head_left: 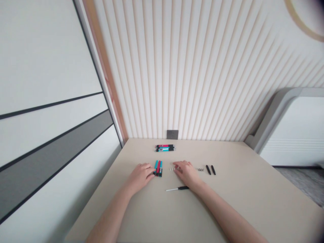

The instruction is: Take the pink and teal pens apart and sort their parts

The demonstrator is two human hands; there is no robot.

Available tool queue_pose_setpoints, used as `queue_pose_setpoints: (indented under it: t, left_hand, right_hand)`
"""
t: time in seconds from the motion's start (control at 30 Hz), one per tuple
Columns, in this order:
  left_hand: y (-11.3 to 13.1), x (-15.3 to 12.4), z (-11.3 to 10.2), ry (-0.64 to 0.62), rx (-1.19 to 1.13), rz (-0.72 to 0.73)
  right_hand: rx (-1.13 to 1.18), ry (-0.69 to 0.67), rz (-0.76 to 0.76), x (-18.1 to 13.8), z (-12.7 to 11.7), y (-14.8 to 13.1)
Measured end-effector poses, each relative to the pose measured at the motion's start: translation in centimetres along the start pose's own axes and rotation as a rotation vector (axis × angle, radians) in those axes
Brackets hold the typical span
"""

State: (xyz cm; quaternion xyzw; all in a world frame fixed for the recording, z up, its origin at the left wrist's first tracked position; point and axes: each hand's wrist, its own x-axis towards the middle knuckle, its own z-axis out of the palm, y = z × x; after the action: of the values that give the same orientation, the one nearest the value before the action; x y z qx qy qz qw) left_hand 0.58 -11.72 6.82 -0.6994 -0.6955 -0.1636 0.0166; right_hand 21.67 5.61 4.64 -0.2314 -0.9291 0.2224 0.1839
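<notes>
My left hand (140,175) rests on the beige tabletop (227,206), its fingertips against a small group of teal, red and black pen barrels (158,168) lying side by side. My right hand (183,172) lies palm down, with its fingers beside several tiny white parts (172,168). To its right are several small metal pieces (200,169) and a pair of black pen parts (211,169). Below that hand lies a black-handled screwdriver (177,188), its thin shaft pointing left. Neither hand shows anything held.
A stack of assembled teal, red and black pens (165,147) lies near the far table edge, below a grey wall socket (172,134). Ribbed panelling (177,74) backs the table. A white panelled wall (45,135) stands left; a white radiator-like unit (291,135) stands right.
</notes>
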Motion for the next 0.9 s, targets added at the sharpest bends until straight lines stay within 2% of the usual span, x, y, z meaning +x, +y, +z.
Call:
queue_pose_setpoints:
  t: [0.5,0.7,0.9]
  left_hand:
    - [0.7,0.3,0.3,-0.012,0.016,-0.004]
    - [0.7,0.1,0.1,0.001,0.027,-0.008]
    - [1.3,0.3,-0.3,0.08,0.02,0.018]
  right_hand:
    - [-0.012,-0.004,-0.014,0.3,0.5,0.0]
    - [0.007,0.008,-0.064,-1.3,-1.1,-0.2]
    - [0.101,-0.197,-0.292,-4.5,-3.4,0.1]
